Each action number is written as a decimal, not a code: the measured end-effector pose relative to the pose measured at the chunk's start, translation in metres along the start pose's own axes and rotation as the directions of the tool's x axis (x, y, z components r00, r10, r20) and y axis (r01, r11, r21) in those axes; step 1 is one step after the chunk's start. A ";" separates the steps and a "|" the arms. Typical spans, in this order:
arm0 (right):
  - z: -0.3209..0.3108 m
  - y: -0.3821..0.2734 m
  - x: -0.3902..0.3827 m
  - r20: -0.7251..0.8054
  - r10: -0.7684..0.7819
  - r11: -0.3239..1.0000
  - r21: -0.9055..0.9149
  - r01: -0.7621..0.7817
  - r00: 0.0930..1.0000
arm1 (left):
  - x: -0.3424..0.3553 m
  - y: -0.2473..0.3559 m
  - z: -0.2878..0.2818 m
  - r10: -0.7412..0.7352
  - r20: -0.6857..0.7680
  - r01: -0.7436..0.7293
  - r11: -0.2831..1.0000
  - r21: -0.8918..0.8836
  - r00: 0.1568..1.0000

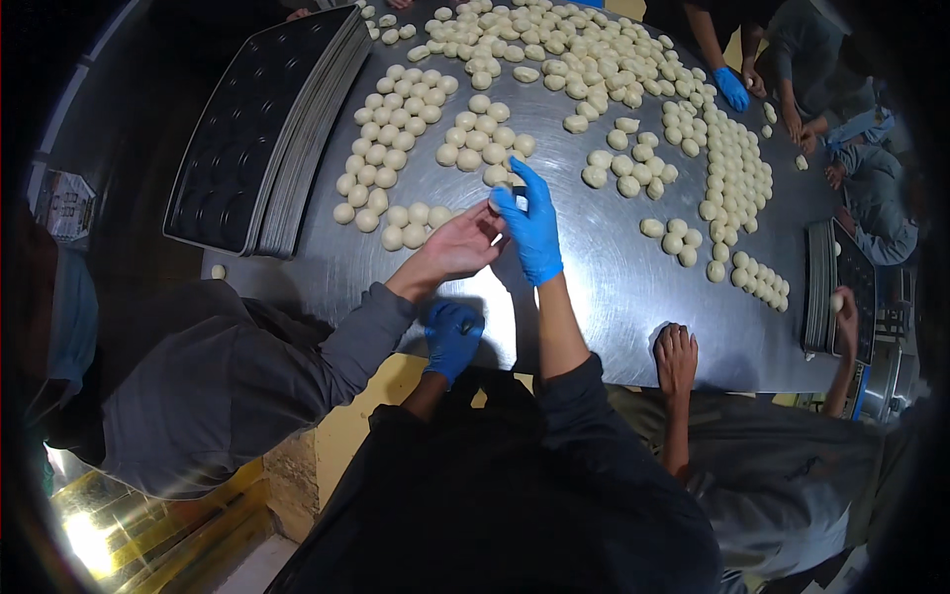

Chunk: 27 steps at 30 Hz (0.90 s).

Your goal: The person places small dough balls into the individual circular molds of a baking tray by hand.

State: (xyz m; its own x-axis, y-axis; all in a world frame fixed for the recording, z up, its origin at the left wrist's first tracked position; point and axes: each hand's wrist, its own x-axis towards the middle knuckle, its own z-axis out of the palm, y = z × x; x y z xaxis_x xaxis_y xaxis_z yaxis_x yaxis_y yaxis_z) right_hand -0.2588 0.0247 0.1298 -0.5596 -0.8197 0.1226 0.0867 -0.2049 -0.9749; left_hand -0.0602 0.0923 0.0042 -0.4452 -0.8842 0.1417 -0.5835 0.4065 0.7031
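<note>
My right hand (535, 236), in a blue glove, is raised over the table with thumb and forefinger stretched apart. A co-worker's bare hand (462, 245) reaches in from the left, palm up, and its fingertips meet or overlap my thumb. A small pale patch shows where they meet; I cannot make out what it is. My left hand (453, 337), also in a blue glove, is curled at the table's near edge; its fingers are partly hidden. Just beyond my right hand lies a cluster of round dough balls (474, 139).
Many more dough balls (594, 61) cover the far side of the steel table (594, 327). Stacked dark trays with round hollows (237, 129) stand at the left, another tray stack (819, 287) at the right. Co-workers surround the table; one rests a bare hand (676, 358) on its near edge.
</note>
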 end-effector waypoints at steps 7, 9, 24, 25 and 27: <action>-0.041 0.073 0.004 -0.068 0.395 0.905 -0.142 -0.401 0.916 | 0.003 -0.003 0.005 0.011 0.026 -0.011 1.000 -0.014 1.000; -0.046 0.070 0.005 -0.147 0.523 0.847 0.201 -0.492 0.839 | 0.001 -0.006 0.007 0.036 0.011 -0.036 0.999 0.003 0.999; -0.138 0.064 0.084 -0.562 0.173 0.865 -0.305 -0.397 0.809 | -0.003 0.007 0.025 -0.032 0.119 0.034 0.999 -0.017 0.992; -0.134 0.059 0.067 -0.588 0.125 0.945 -0.174 -0.276 0.799 | -0.009 -0.004 0.039 -0.059 0.131 0.066 0.997 -0.047 0.990; -0.106 0.008 0.005 -0.436 0.213 0.911 -0.235 -0.339 0.874 | 0.004 0.035 0.047 -0.190 0.104 0.215 0.800 -0.561 0.976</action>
State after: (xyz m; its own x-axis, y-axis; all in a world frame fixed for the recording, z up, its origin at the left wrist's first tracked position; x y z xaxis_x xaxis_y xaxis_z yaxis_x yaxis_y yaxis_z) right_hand -0.3485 0.0755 0.1031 -0.8303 -0.5270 -0.1813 0.0746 0.2172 -0.9733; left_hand -0.1145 0.1141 -0.0037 -0.3947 -0.9163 -0.0678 -0.1816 0.0054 0.9834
